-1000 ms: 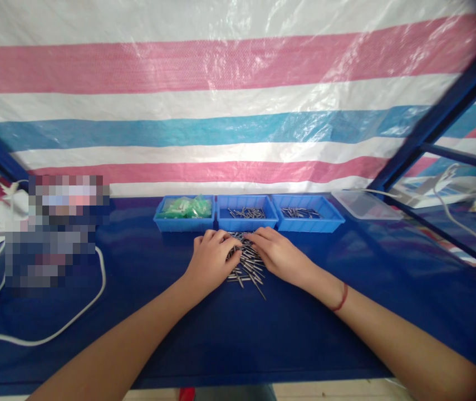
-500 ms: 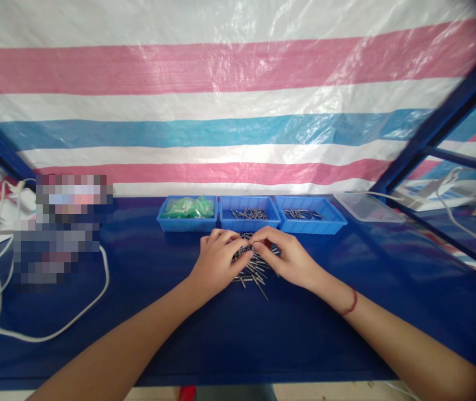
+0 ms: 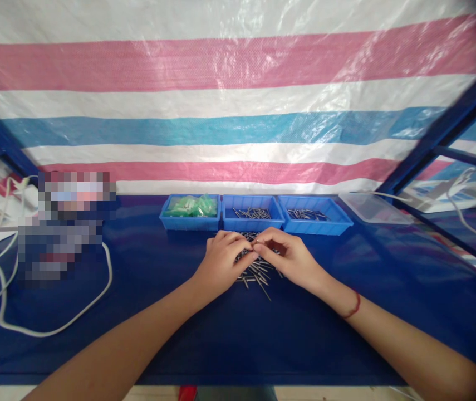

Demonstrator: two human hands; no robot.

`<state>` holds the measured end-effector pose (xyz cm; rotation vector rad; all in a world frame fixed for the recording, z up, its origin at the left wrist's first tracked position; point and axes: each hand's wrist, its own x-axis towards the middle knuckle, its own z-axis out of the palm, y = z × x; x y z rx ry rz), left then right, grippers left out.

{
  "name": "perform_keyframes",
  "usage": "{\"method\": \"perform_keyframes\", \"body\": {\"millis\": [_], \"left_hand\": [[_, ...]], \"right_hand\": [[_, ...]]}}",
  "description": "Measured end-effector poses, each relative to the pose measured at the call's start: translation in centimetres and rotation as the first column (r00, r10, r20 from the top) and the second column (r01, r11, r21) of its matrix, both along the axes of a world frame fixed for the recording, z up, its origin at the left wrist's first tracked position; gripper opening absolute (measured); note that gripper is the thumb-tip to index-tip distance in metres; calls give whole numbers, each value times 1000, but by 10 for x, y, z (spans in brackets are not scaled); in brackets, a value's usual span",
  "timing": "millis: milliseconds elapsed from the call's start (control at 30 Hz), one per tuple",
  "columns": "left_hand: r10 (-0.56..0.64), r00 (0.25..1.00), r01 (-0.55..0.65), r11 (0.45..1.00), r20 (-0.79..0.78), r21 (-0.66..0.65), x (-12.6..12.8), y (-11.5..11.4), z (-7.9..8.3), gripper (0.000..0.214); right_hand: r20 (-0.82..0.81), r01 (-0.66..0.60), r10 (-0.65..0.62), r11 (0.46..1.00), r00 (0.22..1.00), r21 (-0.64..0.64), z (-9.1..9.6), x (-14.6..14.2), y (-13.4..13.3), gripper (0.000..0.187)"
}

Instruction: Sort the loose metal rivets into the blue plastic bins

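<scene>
My left hand and my right hand meet tip to tip over a loose pile of slim metal pins on the blue tabletop. Both are closed in a pinch at the same spot, around a small metal pin mostly covered by the fingertips. The pins in the pile look like blind rivets, though they are too small to be certain. Just beyond my hands, the middle blue bin holds more pins. Some also lie in the right blue bin.
The left blue bin contains green plastic packets. A clear plastic lid lies to the right of the bins. A white cable loops over the table's left side. Striped sheeting hangs behind, between blue frame posts.
My fingertips have drawn closer together, and the glint between them is now more covered. The whole view has shifted slightly; bins and pile stay in place.
</scene>
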<state>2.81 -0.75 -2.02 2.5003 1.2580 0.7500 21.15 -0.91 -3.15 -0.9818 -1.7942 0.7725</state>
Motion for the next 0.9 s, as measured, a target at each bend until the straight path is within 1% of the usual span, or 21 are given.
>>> {"method": "perform_keyframes", "body": {"millis": [300,467,700,800,900], "left_hand": [[-16,1000,16,1000,2,-15,0,1,-2,19],[4,999,-2,999,38,-40,0,2,0,17],[44,995,-43,999,94,-7,-3,5,5,13],[59,990,-62,998,126,18,-4,5,5,14],[51,984,-56,998,173,27,-4,5,5,14]], "right_hand": [[0,-18,18,1000,1000,13,0,0,-1,16],[18,-39,38,999,999,38,2,1,-1,16],[40,10,-12,999,999,43,1,5,4,17],[114,17,-31,992,993,124,2,6,5,17],[243,-14,-53,964,969,267,7,8,6,17]]}}
